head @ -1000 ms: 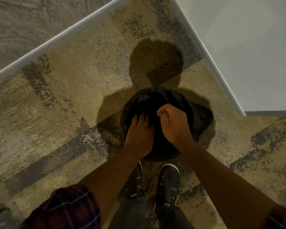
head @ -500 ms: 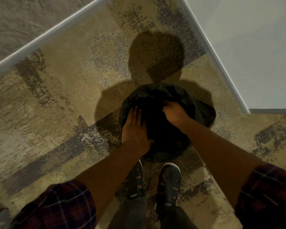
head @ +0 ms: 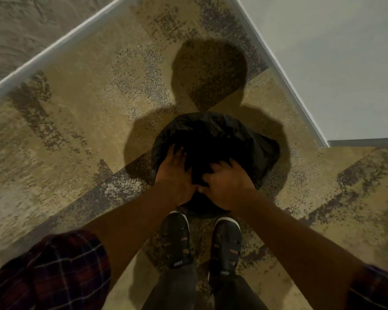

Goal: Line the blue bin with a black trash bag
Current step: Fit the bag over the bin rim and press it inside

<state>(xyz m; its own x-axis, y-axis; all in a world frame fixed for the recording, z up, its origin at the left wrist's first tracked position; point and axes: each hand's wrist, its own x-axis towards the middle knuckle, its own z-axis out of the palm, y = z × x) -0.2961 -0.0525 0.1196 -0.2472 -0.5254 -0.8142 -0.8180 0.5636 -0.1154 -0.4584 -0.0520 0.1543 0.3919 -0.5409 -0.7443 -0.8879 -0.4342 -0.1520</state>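
A black trash bag [head: 213,135] is draped over the round bin on the carpet in front of me; it covers the bin so fully that no blue shows. My left hand [head: 174,175] lies flat on the near left side of the bag, fingers spread over the plastic. My right hand [head: 227,185] rests on the near right side, its fingers curled into a fold of the bag at the dark opening. Both hands sit side by side, nearly touching at the wrists.
My two dark shoes [head: 202,240] stand right behind the bin. A white baseboard [head: 54,47] runs along the wall at the left, and a grey wall corner [head: 323,142] juts in at the right. Patterned carpet [head: 76,130] surrounds the bin.
My right hand has pulled back from the bag's far middle to the near right rim beside my left hand. The left hand has stayed flat on the near left side.
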